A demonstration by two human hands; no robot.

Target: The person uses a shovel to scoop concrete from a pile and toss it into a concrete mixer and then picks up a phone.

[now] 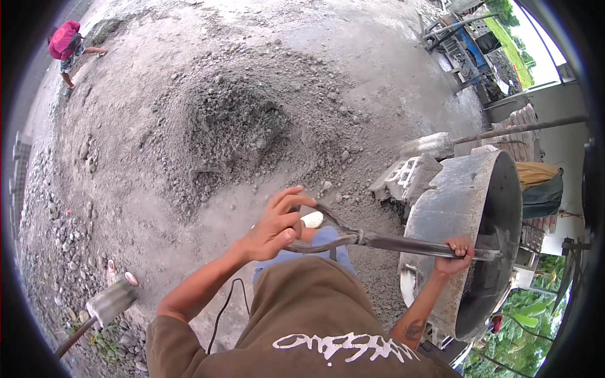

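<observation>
My left hand [276, 225] grips the D-shaped end of a shovel handle [328, 230], fingers partly lifted. My right hand [455, 253] is closed around the shovel shaft [403, 244] farther down, at the rim of a large round concrete mixer drum [454, 208]. The shaft reaches to the right into the dark opening of the drum [501, 239], and the blade is hidden inside. I wear a brown shirt and blue trousers.
A heap of grey gravel and sand [233, 126] spreads over the ground ahead. Concrete blocks [406, 176] lie beside the drum. Another shovel [104, 305] lies lower left. A person in a pink top [68, 44] stands far left. Machinery [463, 44] sits at upper right.
</observation>
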